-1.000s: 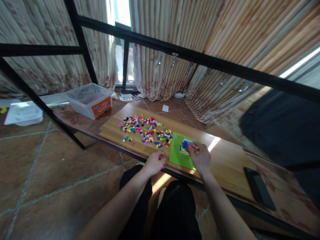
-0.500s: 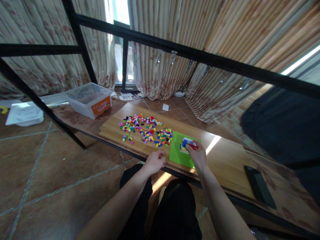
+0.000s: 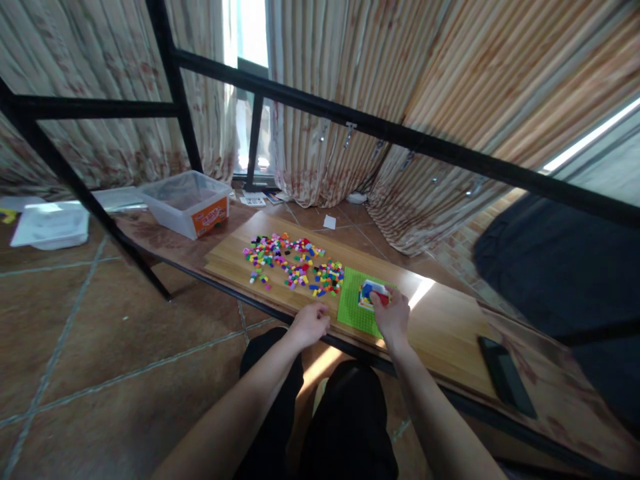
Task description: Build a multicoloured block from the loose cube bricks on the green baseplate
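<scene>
On a green baseplate (image 3: 353, 310) stands a low rectangular build of toy bricks (image 3: 367, 288) with white edges and a blue middle. My right hand (image 3: 393, 315) is over the build's right side, thumb and fingers closed around a red toy brick (image 3: 381, 297). Whether that brick is fixed to the build I cannot tell. Left of the baseplate, my left hand (image 3: 311, 323) rests at the near edge of the wooden board (image 3: 445, 327), its fingers curled in. What it holds, if anything, is hidden. Loose coloured bricks (image 3: 327, 275) lie scattered beyond it.
A clear plastic box (image 3: 173, 207) with an orange label stands on the bench's left end. A black phone-like slab (image 3: 506, 375) lies at the right. A dark metal rail (image 3: 310, 100) crosses beyond the bench, with curtains (image 3: 340, 53) behind it.
The camera view has shifted slightly. My right hand stays at the right side of the build, its fingers a little farther right on it. My left hand has hardly moved.
</scene>
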### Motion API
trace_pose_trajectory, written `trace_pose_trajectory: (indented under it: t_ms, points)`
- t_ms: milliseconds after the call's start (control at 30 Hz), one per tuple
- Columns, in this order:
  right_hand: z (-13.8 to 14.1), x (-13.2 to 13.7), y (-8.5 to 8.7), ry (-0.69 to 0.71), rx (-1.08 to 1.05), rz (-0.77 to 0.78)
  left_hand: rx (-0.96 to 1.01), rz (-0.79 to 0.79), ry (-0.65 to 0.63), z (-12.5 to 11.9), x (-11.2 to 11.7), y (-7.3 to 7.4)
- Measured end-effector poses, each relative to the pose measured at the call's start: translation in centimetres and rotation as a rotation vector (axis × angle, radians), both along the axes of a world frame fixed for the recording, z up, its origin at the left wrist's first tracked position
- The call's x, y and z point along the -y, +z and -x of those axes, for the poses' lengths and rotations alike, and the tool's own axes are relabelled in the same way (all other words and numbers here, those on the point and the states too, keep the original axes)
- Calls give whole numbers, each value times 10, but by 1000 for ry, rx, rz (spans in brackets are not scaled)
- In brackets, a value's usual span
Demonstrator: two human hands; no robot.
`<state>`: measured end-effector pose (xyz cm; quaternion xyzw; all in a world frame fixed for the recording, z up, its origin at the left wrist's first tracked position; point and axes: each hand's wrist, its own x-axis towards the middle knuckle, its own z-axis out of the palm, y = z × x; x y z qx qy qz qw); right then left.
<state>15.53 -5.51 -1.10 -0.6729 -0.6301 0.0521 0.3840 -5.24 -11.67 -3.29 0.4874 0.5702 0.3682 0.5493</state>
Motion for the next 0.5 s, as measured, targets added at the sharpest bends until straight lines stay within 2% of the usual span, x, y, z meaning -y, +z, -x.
trace_pose_trajectory:
  t_ms: [67, 167, 333, 500]
  points:
    - [12, 9, 11, -16, 124, -59, -17, -13, -9, 1, 0, 0]
    - [39, 19, 18, 181, 219, 55, -44, -37, -10, 2, 0, -2]
    - [78, 19, 5, 295, 308, 135, -87, -106, -49, 4, 0, -7]
    - [91, 11, -6, 294, 383, 178, -97, -121, -69, 5, 1, -7]
